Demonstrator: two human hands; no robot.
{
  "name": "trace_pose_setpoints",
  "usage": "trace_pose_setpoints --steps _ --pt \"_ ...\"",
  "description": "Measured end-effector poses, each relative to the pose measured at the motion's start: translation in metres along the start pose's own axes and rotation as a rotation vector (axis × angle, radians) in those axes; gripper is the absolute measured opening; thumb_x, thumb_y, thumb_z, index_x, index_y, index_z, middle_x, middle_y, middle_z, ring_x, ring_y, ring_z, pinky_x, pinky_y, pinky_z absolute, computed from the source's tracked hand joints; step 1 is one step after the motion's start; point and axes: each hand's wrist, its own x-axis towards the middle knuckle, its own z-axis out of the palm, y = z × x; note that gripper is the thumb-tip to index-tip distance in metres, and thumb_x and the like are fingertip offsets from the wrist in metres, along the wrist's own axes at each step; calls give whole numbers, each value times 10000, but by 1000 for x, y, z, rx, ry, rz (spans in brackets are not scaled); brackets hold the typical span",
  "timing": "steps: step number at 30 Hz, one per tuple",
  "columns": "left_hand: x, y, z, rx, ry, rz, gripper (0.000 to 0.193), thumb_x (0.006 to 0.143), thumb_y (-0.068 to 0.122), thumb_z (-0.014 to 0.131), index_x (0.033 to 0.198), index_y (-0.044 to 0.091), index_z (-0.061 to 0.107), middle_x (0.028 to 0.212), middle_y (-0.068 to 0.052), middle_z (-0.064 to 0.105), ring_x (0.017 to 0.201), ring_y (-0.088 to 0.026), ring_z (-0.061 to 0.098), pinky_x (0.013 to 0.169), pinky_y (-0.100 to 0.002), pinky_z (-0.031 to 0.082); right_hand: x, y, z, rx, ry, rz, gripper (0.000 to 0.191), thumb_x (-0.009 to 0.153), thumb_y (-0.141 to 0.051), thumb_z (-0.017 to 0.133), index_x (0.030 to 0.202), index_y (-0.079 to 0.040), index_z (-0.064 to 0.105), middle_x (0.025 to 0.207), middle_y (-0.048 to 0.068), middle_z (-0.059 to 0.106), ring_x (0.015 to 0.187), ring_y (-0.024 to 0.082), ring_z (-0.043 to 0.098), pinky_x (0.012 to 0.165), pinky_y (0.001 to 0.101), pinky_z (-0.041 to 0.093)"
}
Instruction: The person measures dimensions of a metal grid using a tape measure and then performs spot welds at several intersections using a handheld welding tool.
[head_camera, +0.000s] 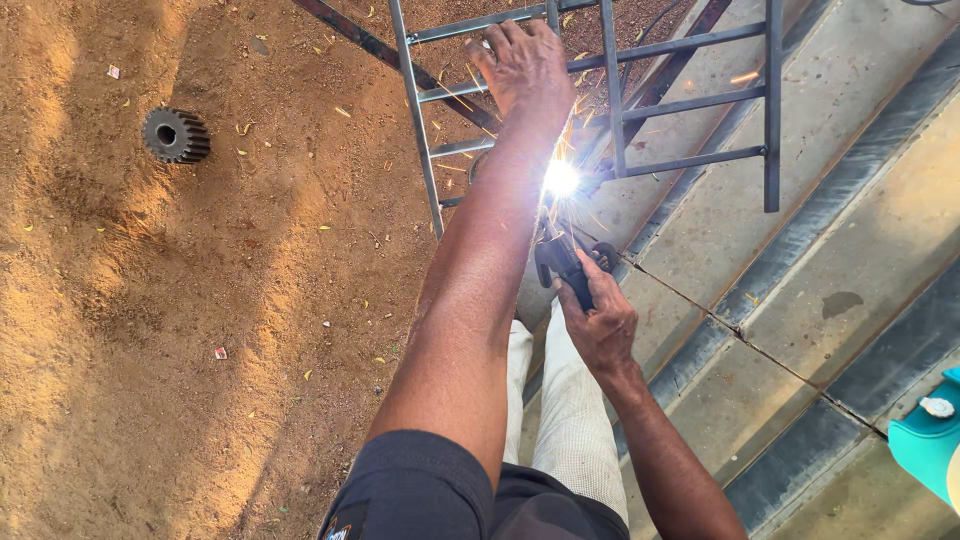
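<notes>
My left hand (523, 68) reaches forward and rests its fingers on a crossbar of a grey metal frame (690, 45) made of welded square bars. My right hand (600, 320) grips a dark electrode holder (562, 264) close to my body. A bright white welding arc (561, 178) burns at a bar just beyond the holder's tip, throwing sparks. My light trouser legs (570, 420) show below my arms.
A dark toothed gear (176, 135) lies on the reddish dirt (200, 300) at the left. Ribbed metal sheeting (800, 260) covers the right. A teal plastic container (930, 440) with a white cap sits at the lower right edge. A rusty bar (350, 30) crosses the top.
</notes>
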Motion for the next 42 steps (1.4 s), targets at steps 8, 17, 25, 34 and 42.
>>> trace_pose_setpoints --steps 8,17,25,34,42 --pt "4 1 0 8 -25 -7 729 723 274 842 1351 76 529 1353 -194 546 1343 -361 447 1152 -593 258 2 -2 -1 39 4 69 497 928 -230 776 1367 -49 631 1188 178 732 1023 300 745 845 386 586" --pt "1 2 0 -8 -35 -11 676 760 271 821 1341 75 538 1372 -189 540 1372 -363 436 1162 -609 259 0 -2 0 64 12 65 493 942 -246 775 1365 -45 623 1183 195 726 1004 296 744 814 388 595" --pt "11 1 6 38 -139 15 779 729 316 862 1373 101 480 1423 -233 485 1385 -420 395 1142 -609 302 -16 10 -13 55 -31 -83 484 903 -209 794 1331 -59 627 1056 180 741 883 315 736 746 410 585" --pt "10 2 -3 11 -205 -11 901 618 404 971 1329 112 500 1413 -217 502 1359 -392 449 1144 -538 372 -34 64 -33 261 71 165 430 981 -169 713 1340 -5 542 1043 136 704 900 199 687 795 334 564" --pt "-23 0 7 12 -63 205 773 819 324 897 1398 20 485 1391 -215 547 1320 -377 538 1102 -523 474 -21 105 -44 862 104 328 404 1070 -122 590 1426 7 451 1057 58 638 878 100 592 783 244 513"
